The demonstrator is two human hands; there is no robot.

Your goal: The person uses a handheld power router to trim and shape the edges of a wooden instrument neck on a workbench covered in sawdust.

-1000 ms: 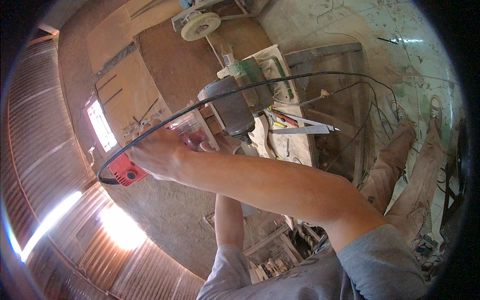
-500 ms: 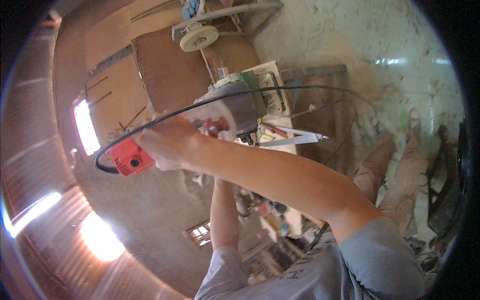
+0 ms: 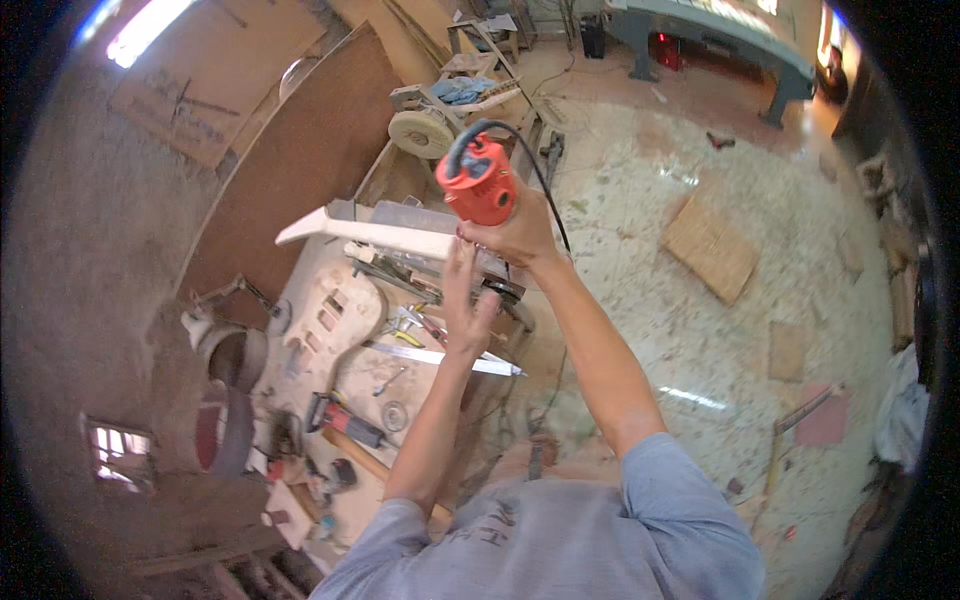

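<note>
My right hand [image 3: 522, 230] grips a red power tool [image 3: 475, 185] with a black cord, over a long pale wooden piece [image 3: 370, 234] with an angled end, shaped like a guitar neck. My left hand [image 3: 468, 310] reaches up against that piece below the tool, fingers stretched out and slightly blurred; whether it presses on it is unclear. Beneath lies a cluttered bench with a guitar-shaped wooden body [image 3: 335, 320] with cutouts, pliers [image 3: 408, 336], a long metal straightedge [image 3: 450, 360] and a red-and-grey power tool [image 3: 355, 425].
A wheel-shaped disc [image 3: 418, 133] on a stand is beyond the bench. Brown panels [image 3: 260, 150] lean on the left. A cardboard piece [image 3: 708, 245] lies on the floor to the right. A large grey machine [image 3: 705, 40] stands at the back.
The view has swung round toward the bench and floor. The red tool, earlier low at the left, is now upright over the pale piece; my left hand has come out from behind my right arm.
</note>
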